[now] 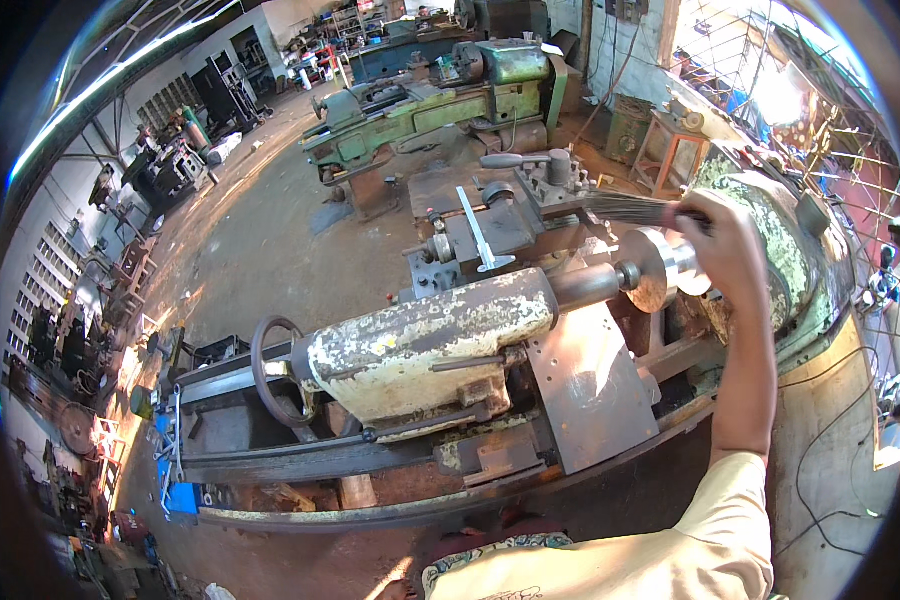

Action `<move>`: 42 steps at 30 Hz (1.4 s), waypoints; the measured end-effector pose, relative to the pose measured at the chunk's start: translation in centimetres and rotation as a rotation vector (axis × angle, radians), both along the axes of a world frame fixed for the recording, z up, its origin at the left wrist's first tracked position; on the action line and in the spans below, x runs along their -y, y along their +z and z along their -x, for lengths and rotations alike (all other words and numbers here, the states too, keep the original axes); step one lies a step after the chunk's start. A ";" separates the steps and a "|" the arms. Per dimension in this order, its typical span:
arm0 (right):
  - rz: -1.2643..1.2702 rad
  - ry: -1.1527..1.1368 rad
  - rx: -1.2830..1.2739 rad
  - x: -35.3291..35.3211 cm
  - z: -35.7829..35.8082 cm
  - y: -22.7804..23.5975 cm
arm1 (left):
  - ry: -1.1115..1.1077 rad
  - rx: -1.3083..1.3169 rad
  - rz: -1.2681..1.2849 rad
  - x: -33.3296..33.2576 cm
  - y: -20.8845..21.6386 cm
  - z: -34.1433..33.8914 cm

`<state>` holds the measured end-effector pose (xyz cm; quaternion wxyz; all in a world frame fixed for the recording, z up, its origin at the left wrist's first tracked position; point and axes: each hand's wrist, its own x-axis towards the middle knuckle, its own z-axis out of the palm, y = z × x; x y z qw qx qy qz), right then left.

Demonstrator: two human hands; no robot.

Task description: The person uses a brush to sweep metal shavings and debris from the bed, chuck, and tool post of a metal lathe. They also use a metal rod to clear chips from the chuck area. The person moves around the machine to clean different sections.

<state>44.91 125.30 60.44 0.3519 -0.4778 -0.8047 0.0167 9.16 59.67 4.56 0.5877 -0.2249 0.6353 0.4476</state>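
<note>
My right hand (722, 235) is closed around a brush with long, thin dark bristles (625, 209), its handle hidden in the fist. The hand is slightly blurred and sits above a shiny metal disc (648, 272) mounted on the lathe. The tailstock (430, 340), with chipped pale paint, points its quill (585, 287) at the disc. On the carriage lies a silver vernier caliper (478, 232), to the left of the bristles. Low at the bottom edge, a small patch of my left hand (397, 590) shows; its fingers cannot be made out.
A handwheel (275, 372) stands out at the tailstock's left end. A flat metal plate (595, 390) lies across the bed in front of the disc. The tool post (557, 172) rises behind the bristles. Farther back stands a green lathe (440, 115). Cables (820, 470) hang at the right.
</note>
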 end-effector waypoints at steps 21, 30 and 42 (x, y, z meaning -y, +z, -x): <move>-0.097 0.046 0.204 -4.5 -2.4 6.9 | 0.034 0.055 -0.060 -1.5 -0.9 6.0; 0.232 0.119 0.225 -9.9 1.4 3.9 | 0.085 0.154 -0.084 -2.4 -2.2 5.7; 0.190 0.222 0.142 -10.0 2.6 3.2 | -0.125 0.087 -0.023 -3.8 -3.9 7.8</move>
